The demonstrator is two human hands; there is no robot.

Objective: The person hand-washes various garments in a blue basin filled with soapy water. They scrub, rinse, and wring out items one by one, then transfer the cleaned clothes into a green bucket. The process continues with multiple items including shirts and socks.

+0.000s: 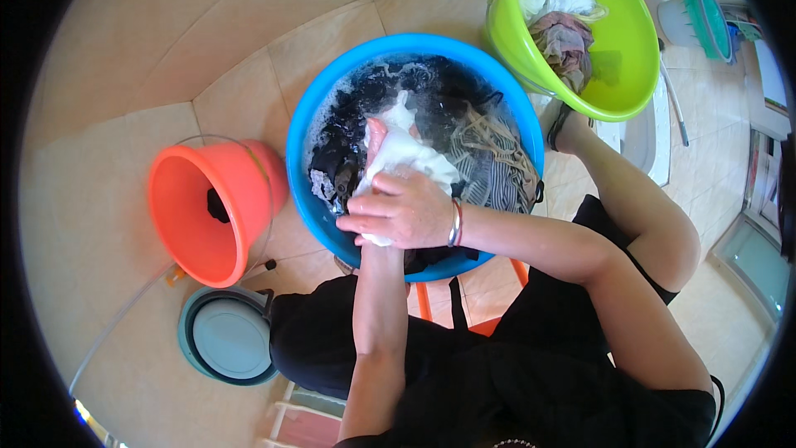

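A wet white cloth (406,153) is bunched over my left hand (376,134), above the water in a round blue basin (300,166). Only part of that hand shows, closed on the cloth; its other fingers are hidden. My right hand (404,209) lies across my left wrist, its fingers wrapped round the lower end of the same cloth. Dark clothes (435,75) soak in sudsy water around both hands. To the right of the cloth, a striped garment (502,170) lies bunched against the basin's side.
A green bucket (626,66) holding white and brownish clothes stands at the far right. On the left, an orange bucket (261,178) contains something black (217,206). Nearer sits a grey-green tub (186,340). A white drain tray (659,137) lies behind my right leg.
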